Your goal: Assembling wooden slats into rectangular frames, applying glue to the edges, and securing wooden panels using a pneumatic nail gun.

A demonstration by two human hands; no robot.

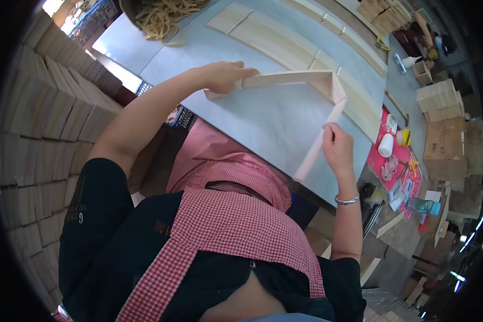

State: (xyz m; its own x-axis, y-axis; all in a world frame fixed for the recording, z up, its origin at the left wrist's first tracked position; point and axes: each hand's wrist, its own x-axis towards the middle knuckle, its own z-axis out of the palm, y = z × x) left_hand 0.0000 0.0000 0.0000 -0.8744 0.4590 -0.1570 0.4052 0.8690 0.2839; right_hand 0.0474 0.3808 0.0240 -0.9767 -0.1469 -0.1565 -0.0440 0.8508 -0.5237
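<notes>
I have the wooden frame [284, 79] over the worktop [263, 115], running from 12 round to 3 o'clock, its open side toward the apron [241, 220]. At 12, the left hand [222, 78] has its fingers closed on the frame's left end; at 3, the right hand [338, 149] is curled narrow around the right-hand strip. I can't make out most of the fingertips on either side.

At 11 o'clock a dark bin [127, 12] is heaped with tan ribbons [163, 19], some hanging over its rim; the top edge of my view cuts it off. At 10 the worktop hides most of a blue basket [185, 118]; something pale shows there, too little to identify. At 3 stand a white bottle [385, 145], whose contents I can't see, and a carton [443, 144], whose inside I can't see. Just past 3, a blue-capped bottle [424, 206] is see-through, but I can't tell how full. Flat boards [273, 40] lie beyond the frame between 12 and 2, partly hidden by it.
</notes>
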